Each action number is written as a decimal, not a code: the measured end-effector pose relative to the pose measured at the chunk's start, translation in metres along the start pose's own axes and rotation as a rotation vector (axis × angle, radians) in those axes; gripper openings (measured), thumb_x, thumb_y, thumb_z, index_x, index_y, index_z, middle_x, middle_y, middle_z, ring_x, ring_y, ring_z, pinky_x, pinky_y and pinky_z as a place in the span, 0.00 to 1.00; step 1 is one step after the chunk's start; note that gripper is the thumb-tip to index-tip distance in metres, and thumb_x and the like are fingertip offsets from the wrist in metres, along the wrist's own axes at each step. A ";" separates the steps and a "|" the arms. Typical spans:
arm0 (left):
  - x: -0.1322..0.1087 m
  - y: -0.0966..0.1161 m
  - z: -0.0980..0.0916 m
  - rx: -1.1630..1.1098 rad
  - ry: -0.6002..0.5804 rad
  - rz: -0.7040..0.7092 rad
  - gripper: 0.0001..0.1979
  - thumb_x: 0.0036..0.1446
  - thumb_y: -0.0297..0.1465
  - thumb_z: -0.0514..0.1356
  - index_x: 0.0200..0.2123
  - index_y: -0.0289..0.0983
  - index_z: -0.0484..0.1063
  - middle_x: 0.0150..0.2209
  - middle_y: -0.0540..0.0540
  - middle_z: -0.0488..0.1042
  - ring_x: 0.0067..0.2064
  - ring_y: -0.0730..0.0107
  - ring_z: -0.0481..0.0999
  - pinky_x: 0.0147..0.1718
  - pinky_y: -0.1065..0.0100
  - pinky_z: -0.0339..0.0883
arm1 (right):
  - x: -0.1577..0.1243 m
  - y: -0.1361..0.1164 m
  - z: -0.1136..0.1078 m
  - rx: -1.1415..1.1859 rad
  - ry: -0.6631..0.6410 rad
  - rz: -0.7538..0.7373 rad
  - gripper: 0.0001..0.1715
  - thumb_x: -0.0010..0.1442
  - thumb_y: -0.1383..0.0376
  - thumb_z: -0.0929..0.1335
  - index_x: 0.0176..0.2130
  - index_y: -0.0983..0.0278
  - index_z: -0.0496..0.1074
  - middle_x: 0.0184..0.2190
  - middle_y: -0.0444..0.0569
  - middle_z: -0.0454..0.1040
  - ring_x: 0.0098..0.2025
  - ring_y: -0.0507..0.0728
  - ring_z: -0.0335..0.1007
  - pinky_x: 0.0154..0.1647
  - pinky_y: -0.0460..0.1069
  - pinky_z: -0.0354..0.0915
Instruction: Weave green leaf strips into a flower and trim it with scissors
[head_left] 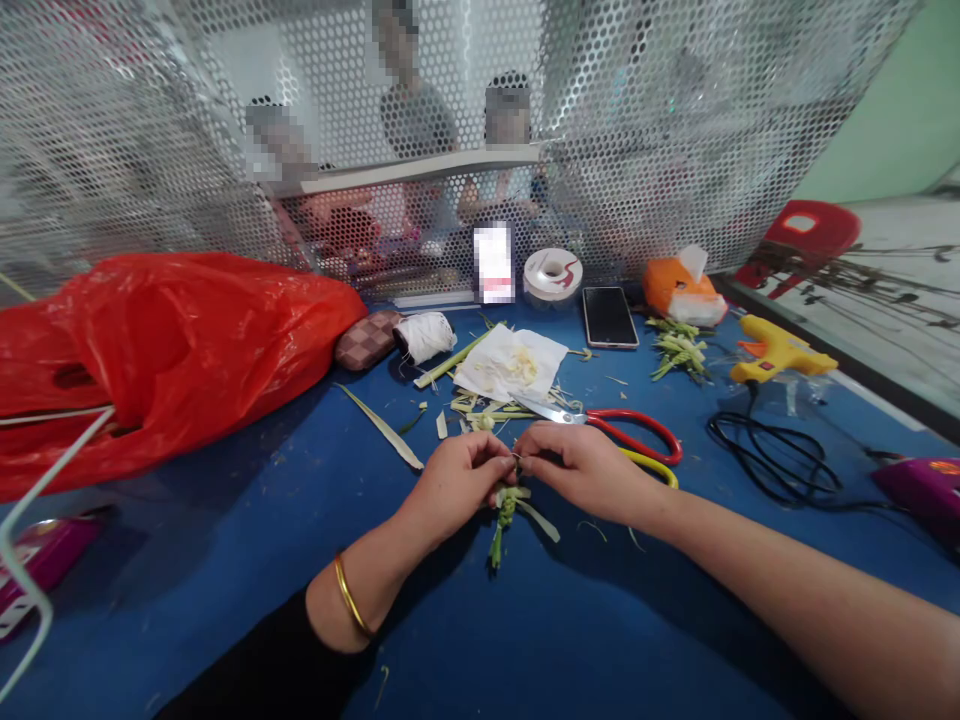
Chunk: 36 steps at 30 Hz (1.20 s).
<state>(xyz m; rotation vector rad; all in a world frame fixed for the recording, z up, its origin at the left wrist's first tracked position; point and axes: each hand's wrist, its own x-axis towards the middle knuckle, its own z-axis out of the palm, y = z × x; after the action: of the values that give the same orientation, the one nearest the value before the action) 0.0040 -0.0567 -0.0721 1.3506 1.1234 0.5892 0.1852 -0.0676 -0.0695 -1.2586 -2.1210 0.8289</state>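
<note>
My left hand [459, 478], a gold bangle at its wrist, pinches the upper end of a small braided green plant piece [506, 512]. The piece hangs below my fingers, with a pale leaf strip sticking out to the right. My right hand [574, 462] has thumb and forefinger pressed together at the same upper end, nearly touching the left fingertips. What it pinches is too small to make out, perhaps a thin strand. Just behind my right hand lie scissors [634, 428] with red and yellow handles. Beyond both hands, pale plant scraps cover a white tissue [551, 355].
A red plastic bag [225, 320] fills the left, by a checkered pouch [367, 340] and white thread spool [429, 338]. Along the back are a ribbon roll [553, 275], lit phone [494, 262] and dark phone [610, 318]. A yellow glue gun [780, 348] and cable lie right. People sit behind the mesh.
</note>
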 end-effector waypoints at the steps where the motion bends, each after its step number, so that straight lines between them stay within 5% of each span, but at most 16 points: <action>1: 0.000 0.000 0.000 -0.001 -0.004 -0.008 0.06 0.53 0.32 0.59 0.29 0.34 0.69 0.25 0.49 0.73 0.18 0.81 0.64 0.18 0.75 0.55 | 0.000 0.000 0.000 0.014 -0.002 0.003 0.08 0.58 0.68 0.64 0.32 0.61 0.73 0.31 0.45 0.75 0.33 0.53 0.69 0.33 0.47 0.61; 7: 0.000 -0.006 0.002 0.155 0.031 0.024 0.06 0.51 0.31 0.58 0.27 0.34 0.73 0.22 0.49 0.72 0.18 0.78 0.64 0.18 0.74 0.55 | -0.001 0.000 0.004 0.191 -0.009 0.024 0.09 0.57 0.66 0.66 0.26 0.63 0.71 0.31 0.46 0.74 0.33 0.53 0.68 0.35 0.48 0.63; 18: -0.002 -0.006 0.001 0.272 0.031 0.062 0.11 0.53 0.32 0.57 0.26 0.35 0.76 0.18 0.51 0.69 0.19 0.77 0.64 0.19 0.73 0.56 | -0.001 -0.013 0.008 0.679 0.030 0.347 0.09 0.55 0.62 0.67 0.25 0.64 0.68 0.20 0.42 0.71 0.21 0.50 0.69 0.25 0.47 0.66; 28: -0.003 -0.002 0.003 0.262 0.046 0.019 0.10 0.52 0.33 0.58 0.27 0.34 0.77 0.21 0.47 0.74 0.20 0.75 0.66 0.21 0.72 0.59 | -0.003 -0.010 0.006 0.622 0.086 0.191 0.07 0.57 0.64 0.67 0.28 0.63 0.70 0.24 0.44 0.75 0.23 0.49 0.70 0.25 0.46 0.65; 36: -0.002 -0.005 -0.002 0.184 -0.066 0.015 0.10 0.51 0.32 0.58 0.25 0.34 0.77 0.20 0.49 0.70 0.21 0.77 0.65 0.21 0.73 0.56 | -0.002 -0.007 0.007 0.540 0.092 0.127 0.07 0.58 0.65 0.67 0.29 0.63 0.71 0.23 0.42 0.74 0.22 0.47 0.68 0.26 0.45 0.65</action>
<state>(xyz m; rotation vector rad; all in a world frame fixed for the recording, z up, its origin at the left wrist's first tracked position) 0.0007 -0.0583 -0.0760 1.5263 1.1359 0.4564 0.1773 -0.0733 -0.0695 -1.1146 -1.6001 1.2666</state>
